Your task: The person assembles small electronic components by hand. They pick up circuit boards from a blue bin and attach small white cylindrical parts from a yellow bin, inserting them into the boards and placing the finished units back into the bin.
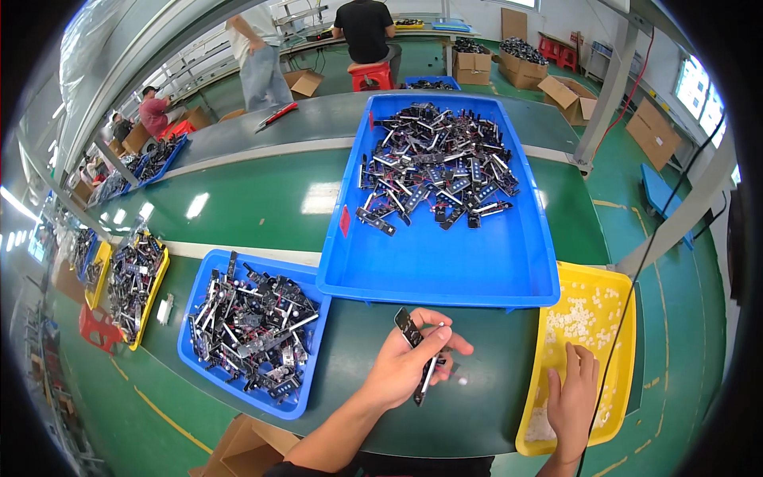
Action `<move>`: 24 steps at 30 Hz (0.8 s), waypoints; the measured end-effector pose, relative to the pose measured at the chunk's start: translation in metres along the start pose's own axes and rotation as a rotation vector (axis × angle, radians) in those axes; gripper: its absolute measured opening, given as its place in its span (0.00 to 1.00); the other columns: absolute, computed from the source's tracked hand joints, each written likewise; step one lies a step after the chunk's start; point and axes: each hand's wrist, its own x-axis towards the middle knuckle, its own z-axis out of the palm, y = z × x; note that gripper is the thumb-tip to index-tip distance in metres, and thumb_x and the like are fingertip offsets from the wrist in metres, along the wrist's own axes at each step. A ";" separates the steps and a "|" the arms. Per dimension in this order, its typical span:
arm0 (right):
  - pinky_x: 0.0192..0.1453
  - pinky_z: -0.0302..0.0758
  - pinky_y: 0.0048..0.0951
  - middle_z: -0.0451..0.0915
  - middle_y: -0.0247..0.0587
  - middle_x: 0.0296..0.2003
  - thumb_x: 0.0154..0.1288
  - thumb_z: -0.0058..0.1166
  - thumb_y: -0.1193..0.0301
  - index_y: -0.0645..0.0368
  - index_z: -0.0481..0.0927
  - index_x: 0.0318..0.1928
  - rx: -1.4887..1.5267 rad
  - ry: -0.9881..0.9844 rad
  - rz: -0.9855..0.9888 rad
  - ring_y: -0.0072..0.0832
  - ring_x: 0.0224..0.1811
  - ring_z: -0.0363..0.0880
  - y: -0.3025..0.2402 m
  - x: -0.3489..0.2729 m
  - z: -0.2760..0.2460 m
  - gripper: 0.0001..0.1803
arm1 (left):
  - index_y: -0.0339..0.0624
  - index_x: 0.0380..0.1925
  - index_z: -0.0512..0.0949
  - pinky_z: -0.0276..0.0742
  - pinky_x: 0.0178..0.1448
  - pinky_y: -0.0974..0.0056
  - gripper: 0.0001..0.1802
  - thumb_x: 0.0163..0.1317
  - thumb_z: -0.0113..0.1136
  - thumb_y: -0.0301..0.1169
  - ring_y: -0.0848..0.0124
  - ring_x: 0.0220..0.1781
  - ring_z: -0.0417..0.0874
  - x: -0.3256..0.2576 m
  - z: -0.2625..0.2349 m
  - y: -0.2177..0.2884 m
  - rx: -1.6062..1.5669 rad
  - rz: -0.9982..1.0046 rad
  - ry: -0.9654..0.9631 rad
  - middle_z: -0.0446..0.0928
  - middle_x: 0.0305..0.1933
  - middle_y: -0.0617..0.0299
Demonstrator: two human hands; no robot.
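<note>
Three trays frame our work on the green conveyor belt (262, 199). The large blue tray (445, 254) ahead holds a heap of black strip parts at its far end, its near half bare. The smaller blue tray (208, 266) to our left is crowded with similar black parts. The yellow tray (628, 318) on our right carries a scatter of small white pieces (574, 318).

Our left hand (409, 362) is closed around a slim black strip part (419, 350), pinching it between thumb and fingers above the belt, just in front of the large tray's near rim. The strip tilts, its upper end near the tray edge and its lower end pointing back toward us. It looks flat, dark and narrow, with a pale streak along its lower half.

Our right hand (574, 393) lies palm down in the yellow tray, fingers spread over the white pieces; we cannot tell whether it has one pinched.

To do this well, we judge it best to keep the strip steady and pick a single white piece cleanly. One tiny white piece (462, 381) sits loose on the belt beside the left hand.
</note>
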 end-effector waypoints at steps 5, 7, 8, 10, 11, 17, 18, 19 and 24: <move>0.52 0.69 0.44 0.72 0.53 0.49 0.55 0.58 0.79 0.67 0.76 0.50 -0.004 -0.036 0.005 0.50 0.49 0.70 0.006 -0.013 0.015 0.20 | 0.41 0.43 0.71 0.66 0.18 0.70 0.05 0.70 0.52 0.29 0.73 0.18 0.74 0.000 0.003 0.003 0.120 -0.030 0.003 0.81 0.35 0.44; 0.50 0.70 0.43 0.74 0.50 0.43 0.54 0.59 0.80 0.65 0.79 0.44 0.121 -0.054 0.023 0.48 0.45 0.71 0.002 -0.012 0.011 0.15 | 0.39 0.40 0.73 0.66 0.17 0.71 0.05 0.69 0.54 0.28 0.74 0.17 0.74 0.001 0.005 0.003 0.169 -0.023 0.004 0.81 0.34 0.44; 0.45 0.71 0.42 0.74 0.46 0.35 0.52 0.59 0.81 0.63 0.80 0.35 0.162 0.006 0.003 0.46 0.40 0.72 0.000 -0.011 0.013 0.08 | 0.38 0.39 0.73 0.66 0.17 0.71 0.05 0.68 0.55 0.28 0.74 0.17 0.74 0.001 0.006 0.003 0.190 -0.025 0.019 0.81 0.33 0.45; 0.43 0.71 0.41 0.74 0.47 0.33 0.52 0.59 0.81 0.63 0.79 0.34 0.173 -0.003 0.005 0.46 0.38 0.72 -0.002 -0.010 0.013 0.07 | 0.37 0.37 0.74 0.66 0.16 0.72 0.05 0.67 0.57 0.27 0.75 0.16 0.74 0.001 0.008 0.005 0.227 -0.034 0.041 0.81 0.33 0.45; 0.42 0.71 0.41 0.73 0.47 0.32 0.52 0.59 0.81 0.64 0.79 0.33 0.173 -0.021 0.015 0.47 0.38 0.72 0.000 -0.013 0.011 0.06 | 0.36 0.37 0.74 0.66 0.16 0.72 0.05 0.66 0.58 0.27 0.75 0.16 0.74 0.002 0.010 0.004 0.228 -0.049 0.056 0.81 0.33 0.46; 0.47 0.73 0.40 0.74 0.48 0.42 0.57 0.53 0.82 0.65 0.76 0.52 0.129 -0.051 -0.066 0.46 0.42 0.73 -0.003 -0.004 0.017 0.20 | 0.34 0.37 0.74 0.65 0.16 0.72 0.05 0.65 0.55 0.26 0.73 0.13 0.72 0.005 0.014 -0.005 0.295 -0.085 0.073 0.81 0.33 0.45; 0.46 0.73 0.39 0.74 0.47 0.42 0.57 0.53 0.81 0.65 0.77 0.50 0.138 -0.059 -0.074 0.45 0.41 0.73 0.000 -0.005 0.018 0.18 | 0.34 0.37 0.74 0.64 0.15 0.72 0.05 0.65 0.53 0.25 0.73 0.13 0.72 0.004 0.015 -0.006 0.307 -0.087 0.069 0.81 0.33 0.44; 0.46 0.73 0.39 0.74 0.47 0.41 0.56 0.54 0.81 0.65 0.77 0.49 0.158 -0.058 -0.093 0.44 0.41 0.73 0.001 -0.005 0.019 0.17 | 0.33 0.37 0.74 0.64 0.15 0.72 0.05 0.66 0.52 0.25 0.72 0.13 0.71 0.003 0.015 -0.005 0.328 -0.074 0.074 0.80 0.33 0.44; 0.41 0.73 0.39 0.73 0.45 0.32 0.54 0.58 0.81 0.63 0.79 0.37 0.220 -0.064 -0.042 0.43 0.36 0.74 0.007 -0.012 0.015 0.09 | 0.32 0.38 0.75 0.63 0.15 0.71 0.07 0.66 0.49 0.25 0.73 0.13 0.70 0.002 0.013 -0.005 0.280 -0.040 0.042 0.80 0.33 0.44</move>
